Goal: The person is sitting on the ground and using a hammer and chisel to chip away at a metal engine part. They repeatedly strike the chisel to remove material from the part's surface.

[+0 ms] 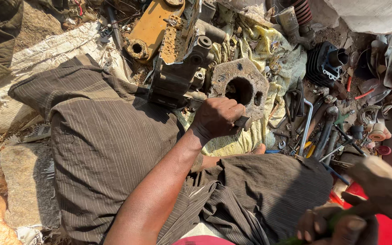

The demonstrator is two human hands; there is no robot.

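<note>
My left hand [216,118] is closed around a short dark metal tool [244,122], whose end sticks out to the right of my fist. The fist rests against the lower edge of a rusty metal block [246,75] with a large round bore. That block lies on a dirty yellow cloth [259,45] next to a dark engine casing [178,77]. At the bottom right, close to the camera and blurred, my right hand [341,218] grips a green-handled tool [330,223]. My legs in striped brown trousers [105,145] lie folded on the ground.
A yellow metal arm [148,31] lies behind the casing. A black finned cylinder [325,63] and a red spring [301,11] sit at the upper right. Several wrenches, rods and small parts [323,131] are scattered on the right. A red object [386,229] lies under my right hand.
</note>
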